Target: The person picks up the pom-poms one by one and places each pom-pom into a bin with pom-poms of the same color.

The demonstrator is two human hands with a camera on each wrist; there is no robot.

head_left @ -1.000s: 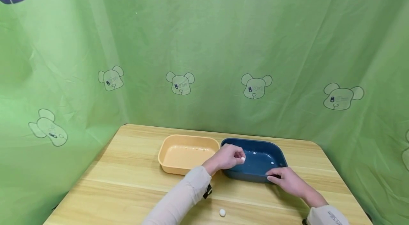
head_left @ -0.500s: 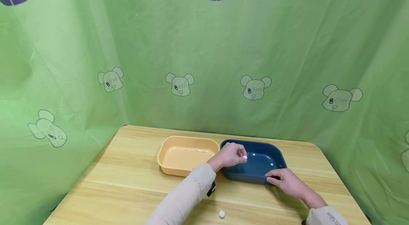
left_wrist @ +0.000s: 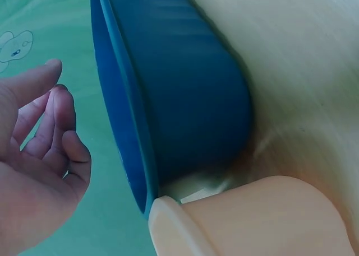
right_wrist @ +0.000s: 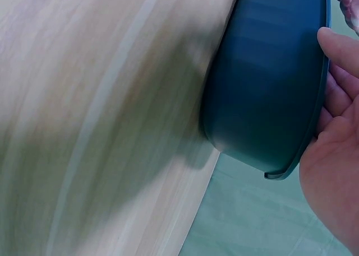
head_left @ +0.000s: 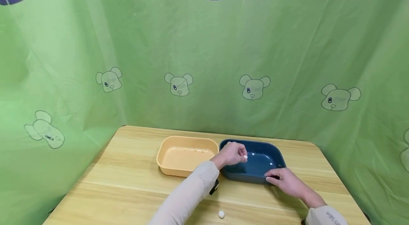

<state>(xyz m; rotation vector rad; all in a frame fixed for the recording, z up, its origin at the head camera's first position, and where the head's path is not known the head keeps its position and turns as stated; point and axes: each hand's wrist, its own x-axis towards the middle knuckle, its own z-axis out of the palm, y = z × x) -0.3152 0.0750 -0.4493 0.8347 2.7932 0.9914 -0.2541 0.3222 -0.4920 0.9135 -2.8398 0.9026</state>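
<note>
Over the left part of a dark blue plastic basin (head_left: 244,179), my left hand (head_left: 230,154) pinches a small white ball (head_left: 245,157) between thumb and fingertips. Two more small white balls, one at the back (head_left: 253,154) and one toward the right (head_left: 271,164), lie inside the basin. My right hand (head_left: 286,181) grips the basin's front right rim. In the right wrist view its thumb (right_wrist: 339,50) lies on the outer side and the fingers reach inside. The left wrist view shows the left hand (left_wrist: 42,149) beside the basin's rim with fingers curled toward the thumb; the ball is hidden there.
A pale orange basin (head_left: 174,172) stands close to the left of the blue one, with several small pale spots along its back floor. Another white ball (head_left: 221,214) lies near the front of the wooden table (head_left: 127,182). A green printed curtain (head_left: 204,40) surrounds the table.
My left hand has shifted slightly to the right and up over the blue basin, still pinching the ball. The right hand keeps its grip on the rim.
</note>
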